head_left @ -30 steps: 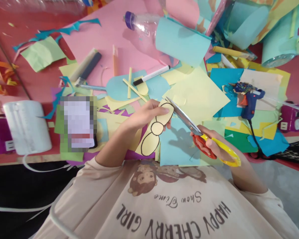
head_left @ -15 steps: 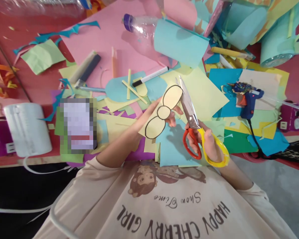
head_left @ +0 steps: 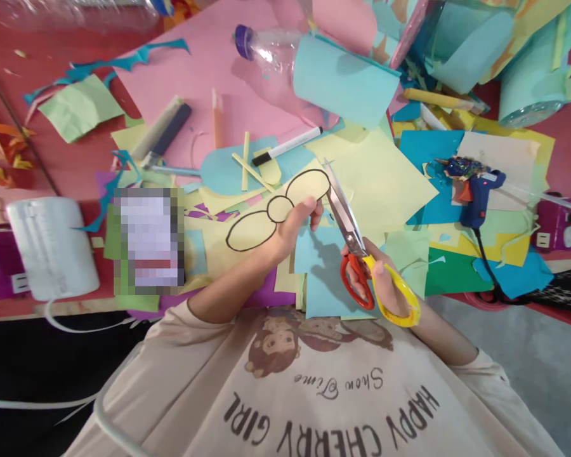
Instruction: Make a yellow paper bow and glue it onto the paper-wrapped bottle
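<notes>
My left hand [head_left: 297, 225] pinches a pale yellow paper piece [head_left: 253, 230] with a bow outline drawn on it in black: two long loops and a small circle between them. The thumb lies over the paper near the right loop. In my right hand [head_left: 378, 279] are scissors [head_left: 347, 219] with one red and one yellow handle, my fingers through the loops. Their blades point up and left, slightly parted, with the tips beside the end of the right loop. Whether the blades touch the paper I cannot tell.
A clear bottle [head_left: 273, 54] wrapped in light blue paper lies at the back. A black-capped marker [head_left: 290, 146] rests on blue paper. On the right is a blue glue gun [head_left: 476, 193] with a cable. A blurred phone-like object [head_left: 152, 238] and a white box [head_left: 52, 247] lie left.
The bow paper has moved left and turned flatter, and my left thumb now shows on top of it. My right hand and the scissors have shifted slightly left and down.
</notes>
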`<state>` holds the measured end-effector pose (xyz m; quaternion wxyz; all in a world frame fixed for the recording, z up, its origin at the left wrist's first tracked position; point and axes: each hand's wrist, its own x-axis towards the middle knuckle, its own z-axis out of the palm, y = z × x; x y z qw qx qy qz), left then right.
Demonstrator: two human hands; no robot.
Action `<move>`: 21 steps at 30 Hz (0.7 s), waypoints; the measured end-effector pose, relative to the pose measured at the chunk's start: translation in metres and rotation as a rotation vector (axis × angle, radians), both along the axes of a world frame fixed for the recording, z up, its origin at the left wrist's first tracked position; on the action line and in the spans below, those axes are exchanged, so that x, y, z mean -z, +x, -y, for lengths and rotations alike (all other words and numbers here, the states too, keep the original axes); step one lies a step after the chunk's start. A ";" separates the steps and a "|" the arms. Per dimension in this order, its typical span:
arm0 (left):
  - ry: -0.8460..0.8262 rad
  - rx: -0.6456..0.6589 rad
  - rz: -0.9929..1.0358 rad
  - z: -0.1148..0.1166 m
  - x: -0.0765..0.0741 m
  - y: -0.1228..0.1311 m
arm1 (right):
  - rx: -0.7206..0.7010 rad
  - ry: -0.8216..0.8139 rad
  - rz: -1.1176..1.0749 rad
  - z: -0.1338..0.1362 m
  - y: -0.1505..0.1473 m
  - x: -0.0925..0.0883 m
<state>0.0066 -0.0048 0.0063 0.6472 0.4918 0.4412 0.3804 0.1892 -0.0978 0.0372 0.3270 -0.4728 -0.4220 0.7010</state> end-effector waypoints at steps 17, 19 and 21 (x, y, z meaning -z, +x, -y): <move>0.044 0.017 -0.134 0.003 -0.005 0.008 | -0.137 -0.052 -0.077 -0.010 0.007 -0.002; 0.048 0.034 -0.155 0.004 -0.005 0.008 | -0.147 -0.070 -0.073 -0.012 0.007 -0.006; 0.037 0.028 -0.204 0.004 -0.005 0.008 | -0.136 -0.083 -0.057 -0.013 0.007 -0.009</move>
